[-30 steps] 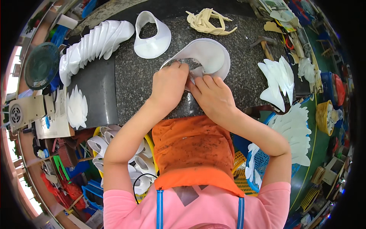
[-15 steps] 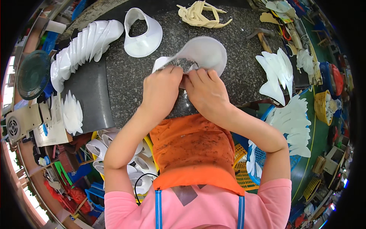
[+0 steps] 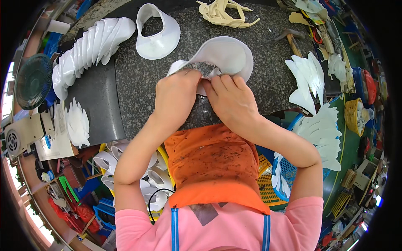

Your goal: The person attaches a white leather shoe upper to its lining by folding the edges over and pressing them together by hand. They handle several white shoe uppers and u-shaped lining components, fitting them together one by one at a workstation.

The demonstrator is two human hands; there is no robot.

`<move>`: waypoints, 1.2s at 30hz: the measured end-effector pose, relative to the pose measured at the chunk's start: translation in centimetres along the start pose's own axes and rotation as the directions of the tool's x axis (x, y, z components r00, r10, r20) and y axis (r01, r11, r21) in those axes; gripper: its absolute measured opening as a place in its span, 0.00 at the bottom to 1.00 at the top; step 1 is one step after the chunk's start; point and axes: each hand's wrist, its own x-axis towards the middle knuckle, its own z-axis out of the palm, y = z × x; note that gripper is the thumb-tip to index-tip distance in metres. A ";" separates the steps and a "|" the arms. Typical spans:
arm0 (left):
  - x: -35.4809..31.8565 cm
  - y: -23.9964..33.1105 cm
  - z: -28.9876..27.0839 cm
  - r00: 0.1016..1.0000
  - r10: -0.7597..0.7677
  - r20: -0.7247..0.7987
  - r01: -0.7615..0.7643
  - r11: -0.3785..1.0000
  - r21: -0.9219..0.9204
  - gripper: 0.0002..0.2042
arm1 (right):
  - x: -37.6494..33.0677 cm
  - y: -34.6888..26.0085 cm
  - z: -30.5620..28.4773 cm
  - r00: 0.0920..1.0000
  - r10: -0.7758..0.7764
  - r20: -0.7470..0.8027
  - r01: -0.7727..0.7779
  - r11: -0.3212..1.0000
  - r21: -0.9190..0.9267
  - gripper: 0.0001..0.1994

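Both of my hands pinch the near edge of a white shoe upper point(image 3: 233, 58) over the dark speckled worktop point(image 3: 142, 90). My left hand point(image 3: 177, 94) is closed on its left part. Close beside it, my right hand point(image 3: 233, 98) is closed on the same edge, thumb toward the left hand. The upper's broad rounded end points away from me to the right, around an opening. My fingertips are partly hidden. Another white upper point(image 3: 158, 43), joined into a ring, stands farther off to the left.
A nested row of white uppers point(image 3: 90, 50) lies at far left. Cream strips point(image 3: 226, 12) sit at the back, a hammer point(image 3: 293, 42) at right. White cut pieces point(image 3: 307, 77) lie near the right edge. A yellow basket point(image 3: 167, 167) of uppers and a blue basket point(image 3: 289, 173) stand below.
The view has shifted slightly. My right hand has turned a little and its fingers have moved along the upper's edge; both hands keep hold.
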 end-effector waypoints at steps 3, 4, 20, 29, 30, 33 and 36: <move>-1.3 0.2 0.3 0.999 0.037 0.016 -0.037 0.999 0.005 0.07 | -0.1 0.0 0.2 0.999 -0.008 0.045 0.007 1.000 0.016 0.13; -1.8 0.2 0.4 0.999 0.036 0.038 -0.037 0.999 0.026 0.08 | -0.2 -0.1 0.1 0.999 -0.013 0.046 0.012 1.000 0.019 0.13; -4.7 -1.1 1.1 0.900 0.220 0.375 -0.330 0.908 0.258 0.25 | -3.7 1.0 -1.9 0.977 -0.166 0.136 0.159 0.985 0.064 0.24; -4.4 -0.6 2.1 0.924 0.350 0.154 -0.381 0.881 0.280 0.22 | -2.9 1.1 -2.1 0.976 -0.145 0.164 0.116 0.978 0.174 0.24; -4.4 -0.4 2.2 0.931 0.344 0.125 -0.366 0.878 0.308 0.22 | -2.8 1.1 -2.2 0.973 -0.150 0.174 0.119 0.977 0.178 0.24; -4.1 0.1 2.3 0.931 0.350 0.105 -0.364 0.869 0.335 0.19 | -2.3 1.2 -2.3 0.977 -0.149 0.153 0.119 0.975 0.186 0.23; -3.0 0.6 2.0 0.892 0.425 0.157 -0.447 0.768 0.459 0.17 | -1.2 2.6 -2.7 0.979 -0.144 0.145 0.073 0.909 0.410 0.17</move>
